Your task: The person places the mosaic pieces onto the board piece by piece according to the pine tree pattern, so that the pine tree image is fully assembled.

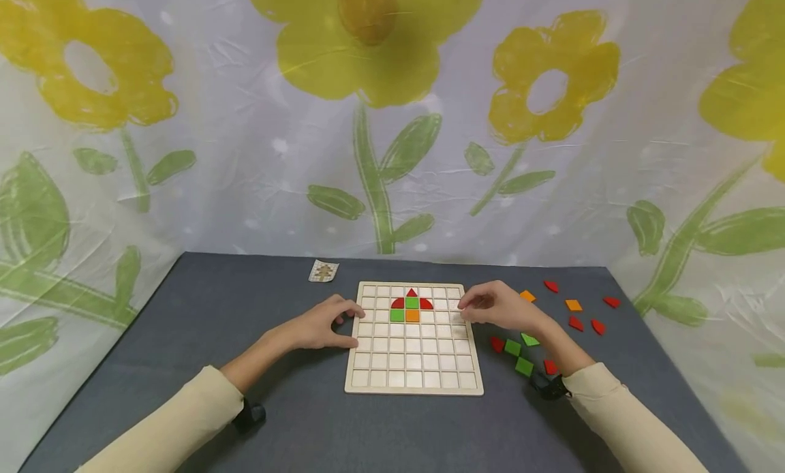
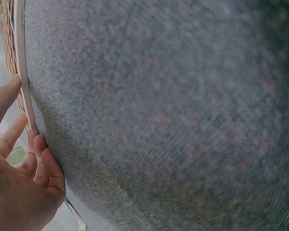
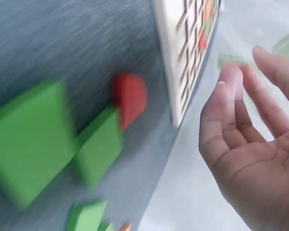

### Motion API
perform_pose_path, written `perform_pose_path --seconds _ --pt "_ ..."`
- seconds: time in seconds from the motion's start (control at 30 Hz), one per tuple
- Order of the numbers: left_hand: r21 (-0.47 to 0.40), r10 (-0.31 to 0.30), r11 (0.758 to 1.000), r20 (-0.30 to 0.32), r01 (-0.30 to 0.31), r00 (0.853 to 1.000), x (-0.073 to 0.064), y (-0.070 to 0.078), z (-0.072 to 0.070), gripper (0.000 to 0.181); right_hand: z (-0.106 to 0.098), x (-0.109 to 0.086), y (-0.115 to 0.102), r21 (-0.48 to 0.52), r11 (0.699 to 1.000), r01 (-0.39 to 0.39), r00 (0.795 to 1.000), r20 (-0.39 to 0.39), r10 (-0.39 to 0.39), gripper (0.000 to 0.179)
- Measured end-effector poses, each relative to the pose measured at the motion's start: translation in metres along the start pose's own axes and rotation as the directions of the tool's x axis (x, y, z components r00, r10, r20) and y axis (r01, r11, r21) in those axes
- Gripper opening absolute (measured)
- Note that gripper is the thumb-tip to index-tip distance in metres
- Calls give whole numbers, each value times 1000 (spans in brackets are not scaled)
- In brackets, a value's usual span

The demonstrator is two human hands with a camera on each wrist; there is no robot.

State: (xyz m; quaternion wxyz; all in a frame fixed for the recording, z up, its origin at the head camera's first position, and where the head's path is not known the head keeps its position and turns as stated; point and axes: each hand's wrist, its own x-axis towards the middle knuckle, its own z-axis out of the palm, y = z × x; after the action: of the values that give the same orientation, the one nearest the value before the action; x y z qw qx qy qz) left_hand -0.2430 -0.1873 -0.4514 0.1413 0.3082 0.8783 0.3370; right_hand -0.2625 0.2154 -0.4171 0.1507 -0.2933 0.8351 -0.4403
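A wooden grid board (image 1: 413,377) lies flat on the table. In its upper middle sit a red triangle (image 1: 411,293), red curved pieces (image 1: 398,302) on either side of a green square (image 1: 412,302), and below them another green square (image 1: 397,315) and an orange square (image 1: 412,315). My left hand (image 1: 319,326) touches the board's left edge with thumb and fingers spread; the left wrist view shows the fingertips along the rim. My right hand (image 1: 499,306) hovers by the board's right edge, fingers loosely bent. In the right wrist view nothing shows between its thumb and fingers.
Right of the board lie loose green squares (image 1: 524,367), red pieces (image 1: 597,327) and orange squares (image 1: 573,304), some partly under my right forearm. A small patterned card (image 1: 323,271) lies behind the board's left corner. A flower-printed curtain (image 1: 264,207) encloses the dark table (image 1: 294,418).
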Motion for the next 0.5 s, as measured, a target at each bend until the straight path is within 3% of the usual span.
perform_pose_path --seconds 0.2,0.5 --pt "11 -7 1000 -6 7 1000 -1 -3 -1 50 -16 -31 8 16 999 -52 998 -18 52 26" --pt "12 17 1000 -15 -17 1000 0 -4 0 50 -31 -63 25 6 998 -64 995 -80 64 28"
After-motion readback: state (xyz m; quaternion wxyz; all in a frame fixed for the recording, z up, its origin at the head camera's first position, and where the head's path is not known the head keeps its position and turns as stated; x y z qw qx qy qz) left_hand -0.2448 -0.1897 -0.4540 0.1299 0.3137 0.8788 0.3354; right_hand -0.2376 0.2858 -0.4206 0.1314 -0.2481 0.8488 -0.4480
